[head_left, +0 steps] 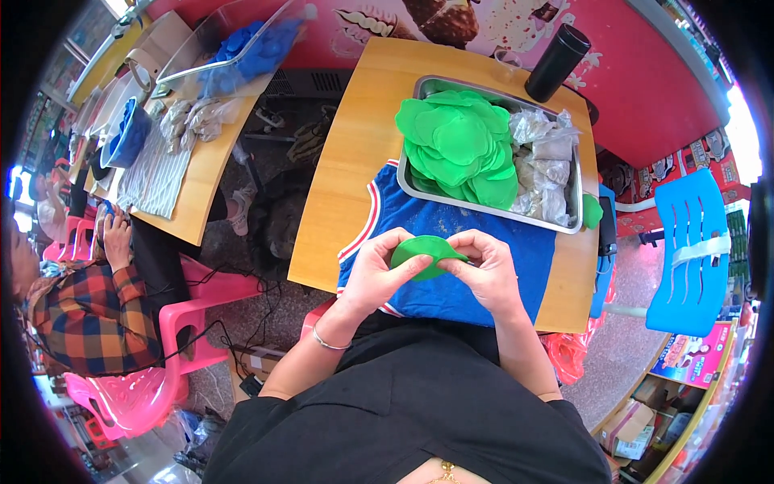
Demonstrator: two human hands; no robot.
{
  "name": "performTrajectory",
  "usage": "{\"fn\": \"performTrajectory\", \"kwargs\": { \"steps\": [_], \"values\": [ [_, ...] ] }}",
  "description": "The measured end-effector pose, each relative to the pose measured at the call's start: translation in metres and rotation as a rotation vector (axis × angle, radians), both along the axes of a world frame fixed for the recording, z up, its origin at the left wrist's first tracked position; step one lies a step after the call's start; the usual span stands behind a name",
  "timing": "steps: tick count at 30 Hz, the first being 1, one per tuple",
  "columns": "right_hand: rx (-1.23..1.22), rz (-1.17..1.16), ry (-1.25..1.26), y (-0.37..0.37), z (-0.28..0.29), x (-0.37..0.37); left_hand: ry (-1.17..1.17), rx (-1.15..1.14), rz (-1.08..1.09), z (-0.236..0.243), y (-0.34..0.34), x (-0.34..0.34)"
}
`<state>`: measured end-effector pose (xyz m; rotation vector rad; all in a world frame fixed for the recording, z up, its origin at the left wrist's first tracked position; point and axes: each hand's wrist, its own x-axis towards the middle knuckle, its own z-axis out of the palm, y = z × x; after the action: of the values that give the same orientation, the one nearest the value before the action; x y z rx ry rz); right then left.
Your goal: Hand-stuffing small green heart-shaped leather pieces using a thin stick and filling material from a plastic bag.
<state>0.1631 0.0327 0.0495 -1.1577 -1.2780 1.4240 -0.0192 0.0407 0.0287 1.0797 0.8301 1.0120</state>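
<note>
Both of my hands hold a round green piece point(421, 247) over a blue cloth garment point(508, 286) with red and white trim. My left hand point(385, 266) grips its left side, thumb across the front. My right hand point(480, 266) pinches the right edge, fingers curled. Just beyond them, a metal tray point(484, 210) holds a pile of flat green pieces point(455, 145) and clear plastic bags point(544, 173) with greyish contents.
The garment lies on a wooden table point(330, 202), with a black bottle point(556, 60) at the back. A co-worker point(97, 323) sits left on a pink chair point(185, 363) beside another table point(189, 226). A blue chair point(689, 250) stands right.
</note>
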Motion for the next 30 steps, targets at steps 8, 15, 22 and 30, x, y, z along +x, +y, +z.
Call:
{"fn": "performTrajectory", "kwargs": {
  "steps": [8, 15, 22, 30],
  "values": [
    [-0.041, -0.010, 0.061, 0.001, -0.007, -0.004, 0.015, 0.005, 0.037, 0.007, -0.002, 0.001],
    [0.054, 0.015, 0.024, 0.000, -0.004, -0.006, -0.028, 0.037, 0.018, 0.006, -0.001, 0.000],
    [0.105, -0.003, -0.097, 0.006, 0.012, -0.005, 0.148, 0.193, 0.002, 0.005, 0.004, -0.002],
    [0.050, 0.005, 0.024, 0.007, 0.001, -0.003, 0.069, 0.055, 0.045, 0.004, 0.002, -0.001]
  ]
}}
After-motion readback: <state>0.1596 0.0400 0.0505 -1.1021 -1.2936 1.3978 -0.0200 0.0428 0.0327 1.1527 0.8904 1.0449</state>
